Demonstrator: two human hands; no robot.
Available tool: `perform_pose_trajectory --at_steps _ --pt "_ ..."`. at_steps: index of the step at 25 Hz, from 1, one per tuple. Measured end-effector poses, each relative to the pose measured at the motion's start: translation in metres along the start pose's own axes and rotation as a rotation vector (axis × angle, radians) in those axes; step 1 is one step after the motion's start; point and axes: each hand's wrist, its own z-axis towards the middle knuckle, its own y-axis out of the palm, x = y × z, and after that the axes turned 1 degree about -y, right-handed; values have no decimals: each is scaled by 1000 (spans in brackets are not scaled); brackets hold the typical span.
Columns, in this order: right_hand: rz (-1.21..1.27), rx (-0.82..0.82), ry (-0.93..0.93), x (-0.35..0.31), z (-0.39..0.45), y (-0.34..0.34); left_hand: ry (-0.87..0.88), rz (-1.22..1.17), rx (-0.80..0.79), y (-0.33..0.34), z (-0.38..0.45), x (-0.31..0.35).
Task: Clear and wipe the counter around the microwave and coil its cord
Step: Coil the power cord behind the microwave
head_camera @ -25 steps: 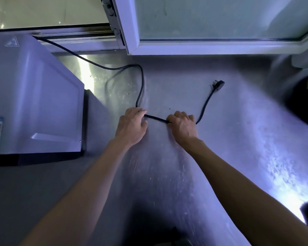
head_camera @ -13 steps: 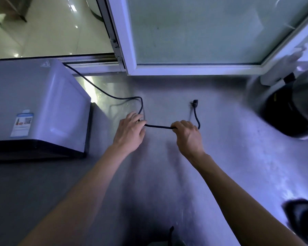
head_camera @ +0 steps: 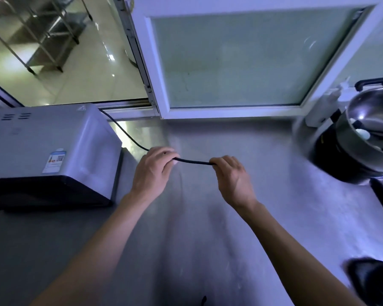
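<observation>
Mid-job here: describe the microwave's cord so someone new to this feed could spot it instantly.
Start at the grey microwave on the left of the steel counter. From its back corner a thin black cord runs to the left hand, then on to the right hand. It is the only line strung between both hands.

Microwave (head_camera: 51, 142), top panel: one white and blue sticker (head_camera: 54, 163) near the front right corner, bearing a small QR-style square, a small coloured pictogram and lines of print, all too small and blurred to read. Same panel, rear right corner: one triangular warning sign (head_camera: 81, 108), its inner symbol not discernible. No brand name, number or other legible wording appears on any other surface in view.
</observation>
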Motion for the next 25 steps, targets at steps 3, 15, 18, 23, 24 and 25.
perform_pose_trajectory --at_steps 3,15,18,23,24,25 --pt "-3 -6 -8 -15 3 -6 -26 -13 9 -14 -2 3" --pt "-80 53 -96 -158 39 -6 40 -102 131 -105 2 -17" --pt "-105 46 -66 -190 44 1 64 -166 142 -127 -3 -33" --pt "-163 207 -53 -218 45 -2 9 -301 73 -142 -17 -66" --pt "-170 249 -60 -222 44 -4 7 -298 31 -143 -20 -72" --pt "-168 280 -65 -227 45 -6 1 -286 -11 -143 -23 -76"
